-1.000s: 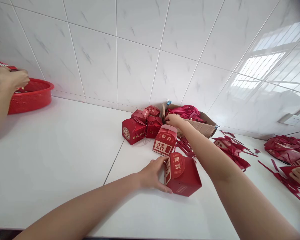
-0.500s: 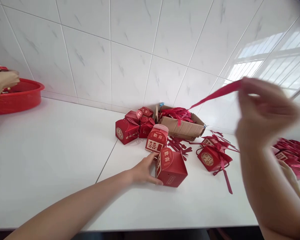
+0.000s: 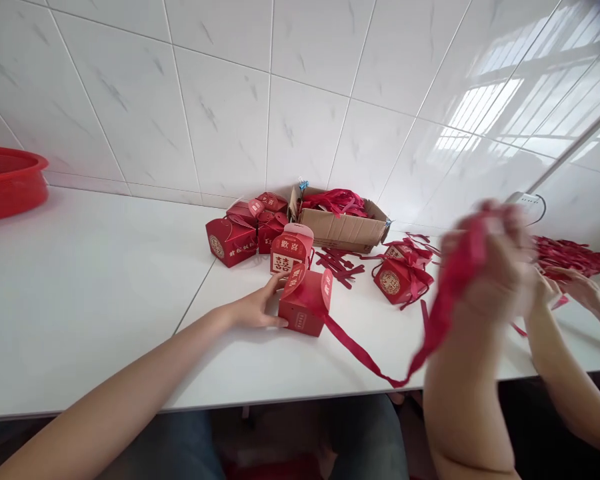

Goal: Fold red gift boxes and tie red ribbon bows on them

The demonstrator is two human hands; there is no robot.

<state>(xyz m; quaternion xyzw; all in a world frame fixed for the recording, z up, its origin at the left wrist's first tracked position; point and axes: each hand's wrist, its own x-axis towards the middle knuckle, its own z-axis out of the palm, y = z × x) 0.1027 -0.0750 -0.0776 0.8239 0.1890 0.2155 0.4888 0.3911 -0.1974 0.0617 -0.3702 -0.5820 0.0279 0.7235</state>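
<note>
My left hand (image 3: 260,305) grips the left side of a red gift box (image 3: 305,303) that stands on the white table. Raised at the right, my right hand (image 3: 495,260) is blurred by motion, its fingers closed on a red ribbon (image 3: 363,353). The ribbon sags past the table's front edge and reaches the box's top. Just behind is another red box (image 3: 291,247) with pale lettering. To the right sits a ribbon-tied box (image 3: 399,279), and flat dark red strips (image 3: 341,265) lie between.
An open cardboard box (image 3: 343,230) of red ribbons stands against the tiled wall, beside several red boxes (image 3: 231,240). A red basin (image 3: 13,187) is at the far left. At the right, another person's hands (image 3: 575,287) are near a ribbon pile (image 3: 573,259).
The ribbon in my right hand now hangs low and touches the box. The box is turned, with both curved flaps showing. The view has shifted right, and the hand at the basin is nearly out of frame.
</note>
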